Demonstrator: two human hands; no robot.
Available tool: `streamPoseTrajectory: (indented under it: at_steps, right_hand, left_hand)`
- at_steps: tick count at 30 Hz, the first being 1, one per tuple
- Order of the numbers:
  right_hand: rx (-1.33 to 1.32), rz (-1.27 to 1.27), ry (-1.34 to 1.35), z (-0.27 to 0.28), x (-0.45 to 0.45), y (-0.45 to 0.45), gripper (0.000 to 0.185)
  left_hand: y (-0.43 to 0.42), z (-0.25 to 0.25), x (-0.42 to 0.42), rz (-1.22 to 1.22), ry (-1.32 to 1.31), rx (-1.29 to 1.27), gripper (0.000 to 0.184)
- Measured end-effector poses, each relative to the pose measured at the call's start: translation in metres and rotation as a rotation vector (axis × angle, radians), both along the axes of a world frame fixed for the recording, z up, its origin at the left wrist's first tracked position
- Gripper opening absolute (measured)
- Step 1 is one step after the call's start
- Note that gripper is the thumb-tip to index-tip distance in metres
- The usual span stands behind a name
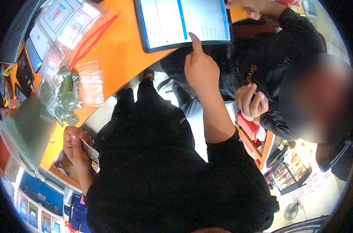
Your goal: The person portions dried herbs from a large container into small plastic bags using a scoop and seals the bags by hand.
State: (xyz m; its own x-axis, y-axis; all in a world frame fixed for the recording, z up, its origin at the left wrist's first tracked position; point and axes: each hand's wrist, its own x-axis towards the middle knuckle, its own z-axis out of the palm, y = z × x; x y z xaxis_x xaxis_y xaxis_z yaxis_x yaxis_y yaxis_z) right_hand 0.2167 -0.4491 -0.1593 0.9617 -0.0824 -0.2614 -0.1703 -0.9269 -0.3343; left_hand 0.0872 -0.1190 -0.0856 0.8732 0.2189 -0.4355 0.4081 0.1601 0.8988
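Black shirt [157, 182] filling the foreground, a person points the right hand [202, 72], other fingers curled around nothing, at a tablet [165, 23] overhanging the orange table [118, 42]; the left hand's [76, 149] closed grip pinches folded paper [90, 152] near clear bags [92, 87].

Table [120, 44]: before the wearer, running from near left to far middle.
Touchscreen [201, 19]: on the table's far right part.
Printed bag [73, 19]: on the table, far left, left of the touchscreen.
Small zip bags [92, 87]: on the table by its right edge, nearer than the printed bag.
Crumpled bags [66, 91]: just left of the small zip bags.
Folded slip [90, 151]: in the left hand [76, 145], near left, beside the table.
Co-worker [269, 58]: right of the touchscreen.
Fan [291, 211]: near right, well apart from the table.
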Motion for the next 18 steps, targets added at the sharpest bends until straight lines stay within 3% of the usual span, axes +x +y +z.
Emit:
streamPoseTrajectory:
  at_steps: [2,5,6,9,10,11,12,14,17,18]
  right_hand:
    - [0.001,-0.003,-0.008,0.001,0.000,0.001,0.047]
    - [0.252,-0.037,-0.152,0.010,-0.011,0.017,0.043]
    - [0.286,-0.034,0.001,0.018,-0.016,0.027,0.040]
    - [0.792,0.245,0.232,0.044,-0.029,0.063,0.033]
    - [0.950,0.390,0.326,0.047,-0.032,0.076,0.044]
    - [0.939,0.518,0.351,0.059,-0.036,0.086,0.057]
    - [1.013,0.612,0.123,0.058,-0.045,0.100,0.068]
    - [1.025,0.693,0.064,0.056,-0.057,0.122,0.055]
    - [0.799,0.837,0.424,0.061,-0.057,0.134,0.038]
    - [0.830,0.795,0.418,0.064,-0.057,0.135,0.027]
  left_hand:
    - [0.001,0.001,0.001,0.008,0.001,-0.003,0.023]
    - [0.000,0.002,0.002,0.004,-0.025,0.008,0.022]
    - [0.000,0.001,0.002,0.021,-0.034,0.036,0.022]
    - [0.000,-0.007,-0.001,0.058,-0.071,0.121,0.020]
    - [0.002,-0.010,-0.002,0.061,-0.082,0.154,0.019]
    - [0.004,-0.010,-0.003,0.062,-0.093,0.190,0.019]
    - [0.001,-0.008,-0.002,0.090,-0.105,0.180,0.018]
    - [-0.007,0.000,-0.001,0.151,-0.132,0.163,0.017]
    - [0.012,-0.002,-0.015,-0.031,-0.220,0.136,0.017]
    - [0.016,-0.002,-0.021,-0.071,-0.246,0.141,0.019]
